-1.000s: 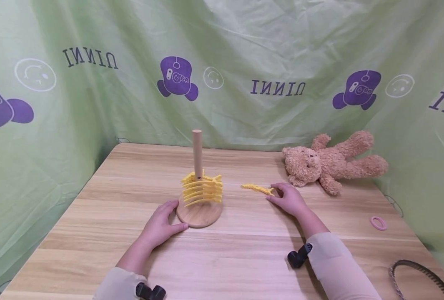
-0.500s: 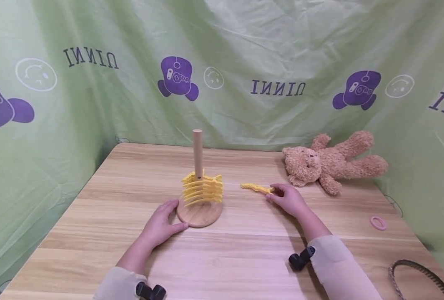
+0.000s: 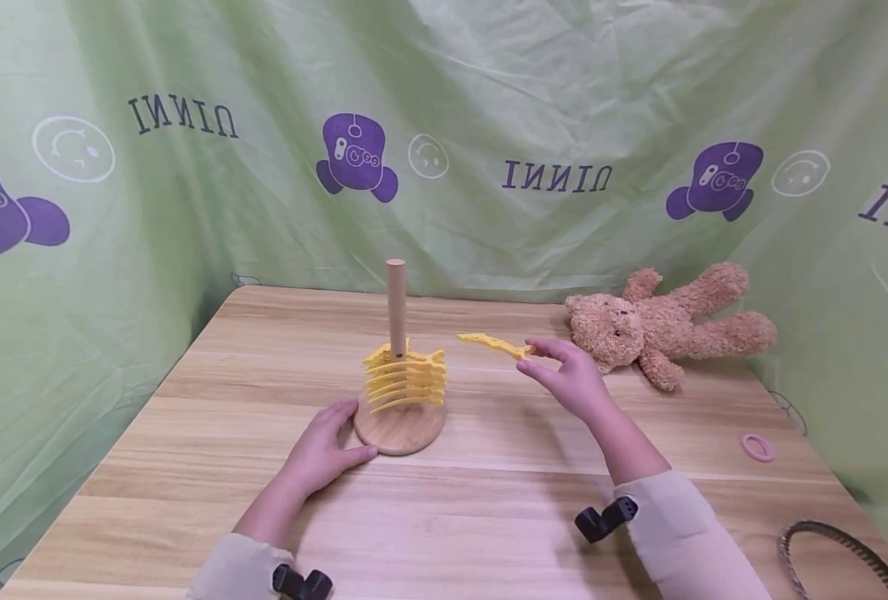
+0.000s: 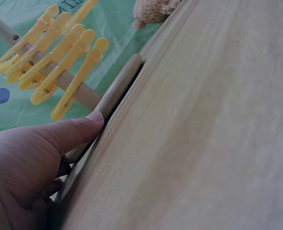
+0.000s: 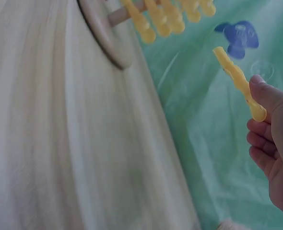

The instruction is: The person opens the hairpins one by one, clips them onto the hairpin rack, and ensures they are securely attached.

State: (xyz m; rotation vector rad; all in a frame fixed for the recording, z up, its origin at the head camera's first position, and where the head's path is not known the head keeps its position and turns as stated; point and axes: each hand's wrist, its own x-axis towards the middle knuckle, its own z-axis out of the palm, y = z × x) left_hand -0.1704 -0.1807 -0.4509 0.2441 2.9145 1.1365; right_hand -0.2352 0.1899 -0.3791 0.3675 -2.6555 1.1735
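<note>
A wooden stand, with a round base and an upright post, is on the table. Several yellow alligator hair clips are fixed one above another along the post's lower part. My left hand holds the base at its left edge, the thumb on the rim in the left wrist view. To the right of the stand, my right hand pinches one more yellow hair clip by its end, in the air above the table. In the right wrist view that clip points away from the fingers.
A brown teddy bear lies at the back right, close behind my right hand. Farther right are a pink ring and a dark braided headband. Green printed cloth hangs around the table's back and sides.
My right hand has lifted the hair clip off the table and brought it up and slightly left, toward the stand. The left hand and the stand have stayed where they were.
</note>
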